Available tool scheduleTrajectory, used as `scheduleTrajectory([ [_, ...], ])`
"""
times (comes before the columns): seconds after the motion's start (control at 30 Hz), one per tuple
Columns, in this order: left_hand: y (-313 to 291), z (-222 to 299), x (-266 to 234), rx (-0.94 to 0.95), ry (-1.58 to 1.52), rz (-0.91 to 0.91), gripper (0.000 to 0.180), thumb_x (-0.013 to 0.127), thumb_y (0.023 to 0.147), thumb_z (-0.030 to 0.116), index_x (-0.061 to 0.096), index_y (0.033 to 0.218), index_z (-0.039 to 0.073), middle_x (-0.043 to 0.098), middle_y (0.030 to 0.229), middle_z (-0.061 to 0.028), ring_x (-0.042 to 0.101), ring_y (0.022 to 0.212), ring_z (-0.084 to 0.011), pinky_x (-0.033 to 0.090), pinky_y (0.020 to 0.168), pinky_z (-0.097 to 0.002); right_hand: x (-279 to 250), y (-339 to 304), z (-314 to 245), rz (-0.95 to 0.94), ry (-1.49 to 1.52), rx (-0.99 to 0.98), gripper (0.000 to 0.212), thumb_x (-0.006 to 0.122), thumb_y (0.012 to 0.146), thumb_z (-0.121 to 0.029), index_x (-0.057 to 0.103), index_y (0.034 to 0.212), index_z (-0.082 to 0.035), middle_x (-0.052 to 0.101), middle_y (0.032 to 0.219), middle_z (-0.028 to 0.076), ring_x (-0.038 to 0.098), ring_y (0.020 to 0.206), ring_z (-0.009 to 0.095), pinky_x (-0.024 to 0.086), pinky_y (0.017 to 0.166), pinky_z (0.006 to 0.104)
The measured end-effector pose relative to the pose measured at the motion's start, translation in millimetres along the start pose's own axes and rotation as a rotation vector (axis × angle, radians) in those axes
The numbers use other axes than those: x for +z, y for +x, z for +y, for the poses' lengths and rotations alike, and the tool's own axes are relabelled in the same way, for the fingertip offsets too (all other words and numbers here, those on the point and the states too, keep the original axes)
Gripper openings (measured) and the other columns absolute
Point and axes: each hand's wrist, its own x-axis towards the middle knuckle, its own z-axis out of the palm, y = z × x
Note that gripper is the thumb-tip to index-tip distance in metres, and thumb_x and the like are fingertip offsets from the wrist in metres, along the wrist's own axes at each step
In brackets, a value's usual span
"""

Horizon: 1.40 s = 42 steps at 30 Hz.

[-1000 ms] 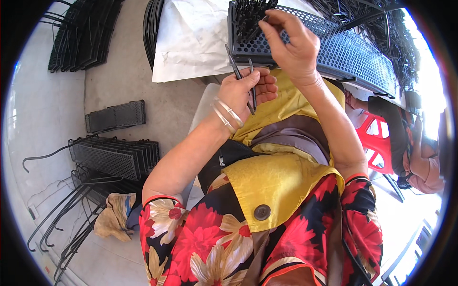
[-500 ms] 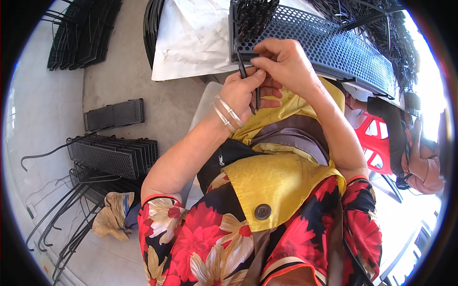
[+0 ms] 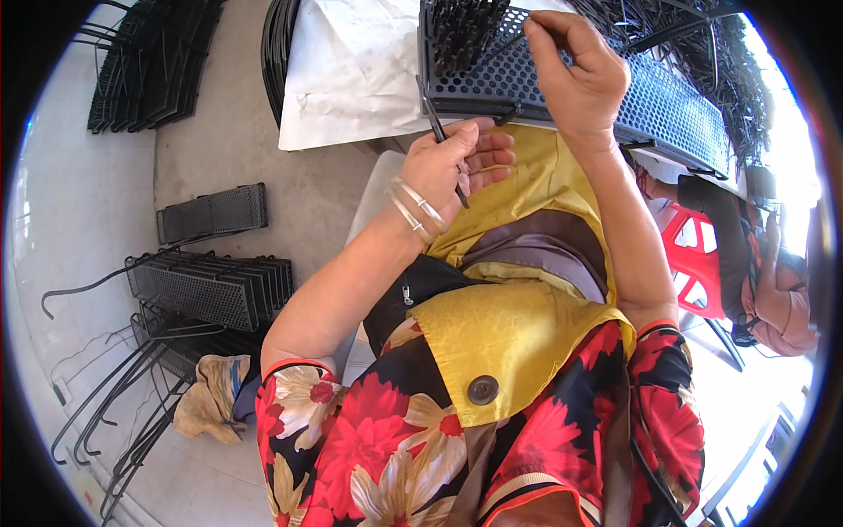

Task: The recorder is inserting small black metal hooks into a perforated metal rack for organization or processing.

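Note:
My left hand (image 3: 457, 158), two pale bangles at its wrist, is closed on a slim black pen-shaped tool (image 3: 436, 123) with a narrow pointed tip. Its other fingers curl loosely over my yellow apron (image 3: 527, 176). Further up, my right hand (image 3: 580, 75) hovers above a black perforated metal tray (image 3: 667, 110). Thumb and forefinger pinch the end of what looks like a thin black strip (image 3: 505, 44), partly lost against the tray. Beside it, at the tray's left end, stands a dense bundle of thin black pieces (image 3: 463, 35).
White paper (image 3: 351, 79) covers the table left of the tray. Loose black strips (image 3: 742, 97) heap up at the right. Stacked black mesh racks (image 3: 206, 290) with long hooks stand on the floor at left, near a tan cloth (image 3: 209, 400). Another person (image 3: 781, 290) sits beside a red chair (image 3: 694, 233).
My right hand has left my left hand and moved up and right over the tray, close to the bundle. The left hand keeps the black tool, with its fingers slightly more curled.

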Motion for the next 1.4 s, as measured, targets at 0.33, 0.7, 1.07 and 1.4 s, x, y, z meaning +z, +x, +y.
scheduleTrajectory([
  [0.33,-1,1,3,-0.004,-0.051,0.015,0.024,0.041,0.088,0.014,0.048,0.101,-0.004,0.056,0.090,-0.0161,0.057,0.079,-0.0236,0.049,0.070,-0.0331,22,-11,11,-0.194,-0.130,-0.537,0.022,0.053,0.059,0.003,0.055,0.080,0.001,0.055,0.075,0.012,0.054,0.067,0.029,0.047,0.058,0.0347],
  [0.7,-7,2,5,-0.170,0.161,-0.235,0.031,0.044,0.087,0.022,0.048,0.105,-0.003,0.057,0.094,-0.0180,0.058,0.082,-0.0258,0.051,0.063,-0.0320,-3,-31,-19,-0.520,0.371,0.560,0.023,0.061,0.073,-0.006,0.057,0.094,0.002,0.060,0.070,0.007,0.054,0.055,0.011,0.043,0.049,0.0232],
  [1.07,-3,-2,2,-0.068,0.249,0.189,0.024,0.059,0.077,0.014,0.050,0.097,0.004,0.056,0.077,-0.0043,0.055,0.064,-0.0132,0.037,0.045,-0.0212,-17,-25,-5,-0.136,0.390,0.645,0.017,0.061,0.076,-0.007,0.056,0.091,0.000,0.059,0.073,0.003,0.052,0.057,0.006,0.043,0.051,0.0178],
  [1.4,-18,-8,13,-0.139,-0.013,0.293,0.019,0.046,0.081,0.005,0.046,0.100,0.004,0.051,0.086,-0.0074,0.053,0.079,-0.0201,0.045,0.069,-0.0358,15,-19,-4,0.058,0.149,0.092,0.016,0.066,0.068,-0.002,0.058,0.082,-0.002,0.059,0.066,0.006,0.055,0.054,0.010,0.043,0.050,0.0204],
])
